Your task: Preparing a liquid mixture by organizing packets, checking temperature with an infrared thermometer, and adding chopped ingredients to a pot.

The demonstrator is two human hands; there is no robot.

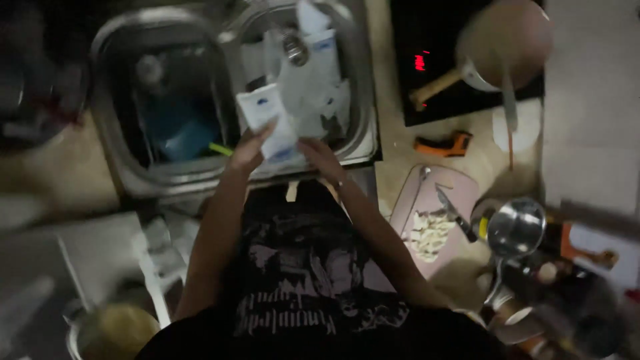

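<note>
**Both hands at the sink's front rim with a white carton**

Left hand [248, 150] grips the lower end of a white carton [268, 120] with pale blue marking, fingers wrapped around it so the pack stands tilted over the front rim of the double sink [365, 137]. Right hand [320, 157] sits just beside it, near the carton's base; the frame is blurred, so I cannot tell whether those fingers pinch the pack or only rest by it. The carton hangs over the right-hand basin, where other flattened white packaging [313, 87] already lies around the drain [295, 50].

Handling judgement: a thin carton dents under a hard squeeze, so a steady hold low down with the second hand supporting the base would keep it controlled, and keeping it above the basin means drips fall inside the rim.

Room is tight. The person's body presses close to the sink's front edge, and the left basin holds a blue object [179, 130]. Right of the sink, the bench carries an orange-handled tool [443, 143], a pink cutting board [437, 213] with a knife [457, 215] and chopped pale food [429, 233], and a shiny metal lid [517, 228]. A pan [503, 43] sits on the black hob [440, 67] at the far right corner. Open space lies mainly above the basins.
</note>
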